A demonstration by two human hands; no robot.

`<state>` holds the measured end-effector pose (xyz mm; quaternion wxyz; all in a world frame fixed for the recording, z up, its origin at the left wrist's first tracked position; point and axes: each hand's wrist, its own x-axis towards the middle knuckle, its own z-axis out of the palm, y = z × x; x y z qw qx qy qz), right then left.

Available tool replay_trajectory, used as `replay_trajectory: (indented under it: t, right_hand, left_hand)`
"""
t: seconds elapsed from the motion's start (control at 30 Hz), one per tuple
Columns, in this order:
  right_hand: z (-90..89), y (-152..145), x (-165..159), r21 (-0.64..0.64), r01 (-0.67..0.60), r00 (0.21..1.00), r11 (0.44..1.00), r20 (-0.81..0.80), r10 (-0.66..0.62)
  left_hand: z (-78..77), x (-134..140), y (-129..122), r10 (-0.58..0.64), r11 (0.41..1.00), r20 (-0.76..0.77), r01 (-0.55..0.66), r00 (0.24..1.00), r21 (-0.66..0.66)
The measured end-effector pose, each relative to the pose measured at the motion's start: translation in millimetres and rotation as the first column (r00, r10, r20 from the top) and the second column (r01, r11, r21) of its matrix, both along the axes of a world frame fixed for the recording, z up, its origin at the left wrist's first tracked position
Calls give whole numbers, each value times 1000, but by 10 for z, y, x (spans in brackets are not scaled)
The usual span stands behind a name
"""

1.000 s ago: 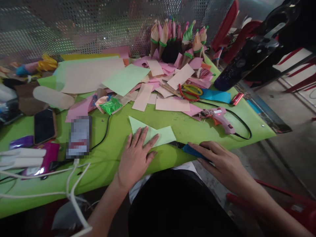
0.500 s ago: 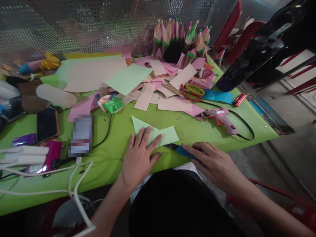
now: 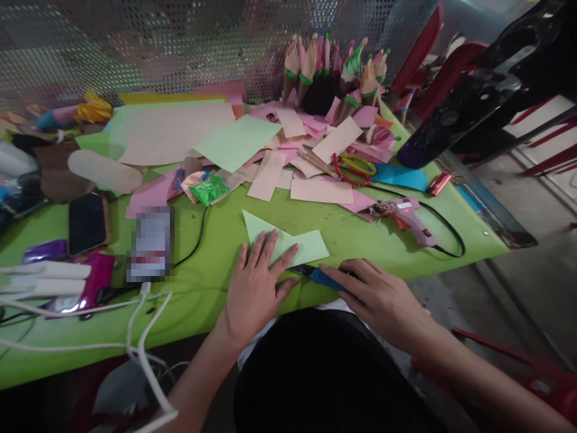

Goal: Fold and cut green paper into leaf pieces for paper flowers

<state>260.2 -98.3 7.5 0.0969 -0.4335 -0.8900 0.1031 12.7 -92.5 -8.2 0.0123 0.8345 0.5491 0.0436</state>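
Gripping a blue-handled, dark-bladed cutter in curled right hand; pressing angular pale-green paper, frame centre, up-left of that grip, lengthwise left-to-right, under flat, spread left hand, nearer.

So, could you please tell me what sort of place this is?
Most likely a small handicraft workspace. A pink plastic glue gun lies on the bright green table, brown cones with pastel swirled tops stand at the back, and the left hand rests on an angular pale green paper piece.
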Motion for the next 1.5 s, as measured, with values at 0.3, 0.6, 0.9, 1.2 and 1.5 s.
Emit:
replay_trajectory:
  t: [0.3,0.6,0.9,1.2,1.5]
  right_hand:
    - [32,-1,-126,10,-40,999,999,36,40]
    - [-26,39,-209,37,-57,998,998,27,56]
    - [-49,29,-240,28,-99,994,995,-33,100]
    - [-42,52,-413,28,-134,990,991,-47,135]
    - [90,82,-433,-115,-255,964,960,-101,244]
  left_hand:
    - [5,11,-10,8,999,33,-7,999,-36]
    - [188,-379,232,-69,982,104,86,992,-171]
    - [69,-446,306,-76,980,-11,72,997,-187]
    - [58,-454,303,-82,982,6,82,997,-171]
    - [114,-442,296,-64,981,49,72,997,-179]
